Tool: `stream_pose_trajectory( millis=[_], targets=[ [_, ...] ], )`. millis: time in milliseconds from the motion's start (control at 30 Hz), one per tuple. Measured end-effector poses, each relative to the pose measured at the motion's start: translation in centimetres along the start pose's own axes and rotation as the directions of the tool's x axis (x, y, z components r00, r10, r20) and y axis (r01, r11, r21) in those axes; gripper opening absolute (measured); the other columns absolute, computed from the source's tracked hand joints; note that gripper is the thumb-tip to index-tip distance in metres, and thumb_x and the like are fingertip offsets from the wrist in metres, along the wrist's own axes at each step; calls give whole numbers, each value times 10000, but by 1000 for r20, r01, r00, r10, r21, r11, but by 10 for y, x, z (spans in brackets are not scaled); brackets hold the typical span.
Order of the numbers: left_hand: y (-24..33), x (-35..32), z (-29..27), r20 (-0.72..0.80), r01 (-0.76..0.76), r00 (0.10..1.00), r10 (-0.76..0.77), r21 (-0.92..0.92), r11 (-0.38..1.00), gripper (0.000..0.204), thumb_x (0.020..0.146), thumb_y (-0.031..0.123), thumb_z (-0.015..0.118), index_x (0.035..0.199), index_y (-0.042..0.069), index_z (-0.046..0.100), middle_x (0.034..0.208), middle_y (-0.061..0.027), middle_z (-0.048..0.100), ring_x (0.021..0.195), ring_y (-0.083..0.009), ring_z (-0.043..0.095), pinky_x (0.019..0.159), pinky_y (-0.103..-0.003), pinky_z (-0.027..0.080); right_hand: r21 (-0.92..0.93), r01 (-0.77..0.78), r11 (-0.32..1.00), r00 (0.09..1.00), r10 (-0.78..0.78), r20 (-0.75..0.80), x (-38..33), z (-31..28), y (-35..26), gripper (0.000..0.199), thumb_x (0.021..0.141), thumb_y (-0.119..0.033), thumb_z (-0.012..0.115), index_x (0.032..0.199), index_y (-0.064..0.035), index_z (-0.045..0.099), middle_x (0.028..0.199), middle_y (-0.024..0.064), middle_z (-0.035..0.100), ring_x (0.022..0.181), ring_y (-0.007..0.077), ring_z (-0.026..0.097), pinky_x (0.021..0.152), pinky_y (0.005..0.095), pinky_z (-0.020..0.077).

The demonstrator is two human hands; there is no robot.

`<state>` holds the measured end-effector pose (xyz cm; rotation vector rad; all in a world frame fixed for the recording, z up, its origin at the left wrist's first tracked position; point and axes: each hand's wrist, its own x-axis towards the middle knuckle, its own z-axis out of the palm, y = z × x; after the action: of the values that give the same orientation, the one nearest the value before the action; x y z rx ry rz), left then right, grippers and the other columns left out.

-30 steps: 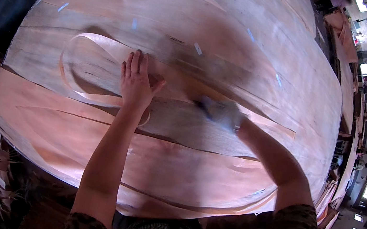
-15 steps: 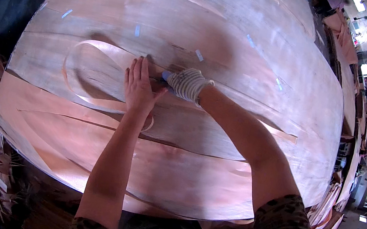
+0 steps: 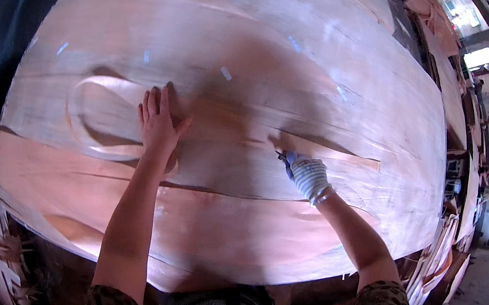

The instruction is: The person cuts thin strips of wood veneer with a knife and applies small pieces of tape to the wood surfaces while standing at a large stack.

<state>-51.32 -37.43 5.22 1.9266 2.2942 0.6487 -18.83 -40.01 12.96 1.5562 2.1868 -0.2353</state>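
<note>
"Fingers (image 3: 299, 164) of the right hand (image 3: 309, 175), inside a white-and-grey striped knit glove (image 3: 316, 185), were curled round a small dark-and-blue hand tool (image 3: 283, 157). I couldn't tell its exact kind."

"And the left hand (image 3: 159, 127)?"

"Bare, palm down, fingers slightly apart, not closed on anything. It pressed toward a broad, pale pinkish wood-veneer sheet (image 3: 396, 133); whether something lay pinned beneath, I couldn't tell."

"Where was the loose material?"

"A thin, pale curled ribbon (image 3: 116, 86) looped up beside the left hand, on its left. Just beyond the tool, a long narrow tan strip (image 3: 335, 152) lay on the sheet, tapering toward the tool. I couldn't see whether they joined."

"How far along did it look?"

"Partway, I'd judge. Farther out, short blue-white tape pieces (image 3: 226, 73) were already stuck down, while the ribbon and strip lay loose, not yet fixed or cleared."

"Any brands, labels or writing?"

"None that I could read. The tape looked plain at that size, and past the sheet were only bright rectangular windows (image 3: 480, 58), with no legible lettering."
</note>
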Motion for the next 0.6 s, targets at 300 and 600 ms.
stream_pose_trajectory(
  millis=[300,600],
  targets=[
    [7,5,-4,105,-188,975,195,-67,980,745,734,238,673,1375,194,296,1417,-133,229,1288,-358,226,1050,-467,226,273,-37,961,981,88,-175,42,-5,30,410,780,-327,616,1091,-81,512,955,163,607,888,312,588,720,423,475],
    [1,16,10,99,96,994,-41,-645,758,535,776,196,608,1259,129,387,1283,-92,335,1152,-263,376,951,-414,352,801,28,598,936,-298,190,-25,-85,-3,227,804,-243,610,910,-45,645,622,44,574,506,118,517,517,305,440]
  ],
)
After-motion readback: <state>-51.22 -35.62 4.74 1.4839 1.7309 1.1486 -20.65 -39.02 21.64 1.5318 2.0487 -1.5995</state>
